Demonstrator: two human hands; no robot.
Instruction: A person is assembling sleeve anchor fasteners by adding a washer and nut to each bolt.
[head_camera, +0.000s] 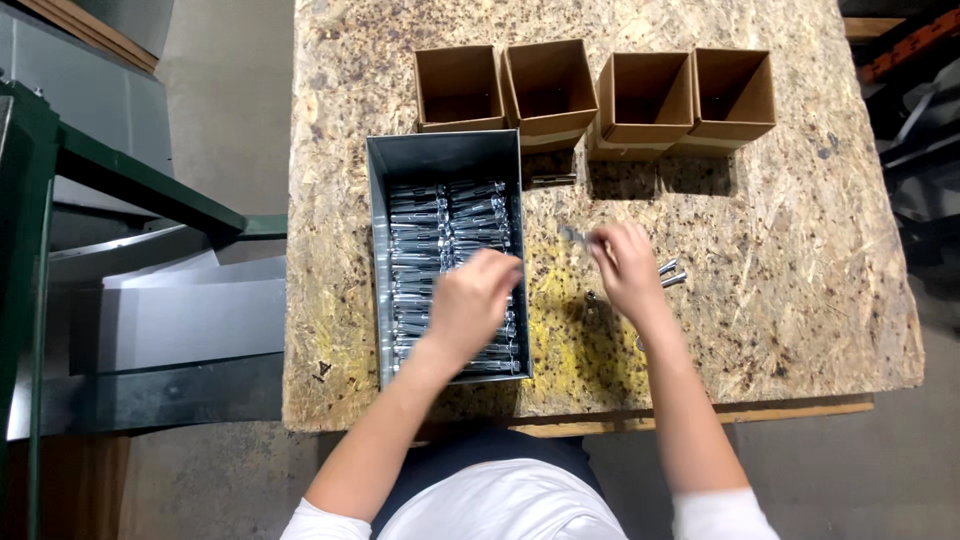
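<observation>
Even overhead light falls bright on the tabletop (760, 260); the four cardboard boxes (595, 95) cast short dark shadows toward the viewer; the metal bolts (440, 230) glint; both hands are slightly motion-blurred; the surroundings lie dim

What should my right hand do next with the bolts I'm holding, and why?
Probably carry the right hand up to one of the open cardboard boxes and drop its bolts in. It is closed around a few loose bolts on the table, and the boxes look empty, while the left hand is over the metal bin.
</observation>
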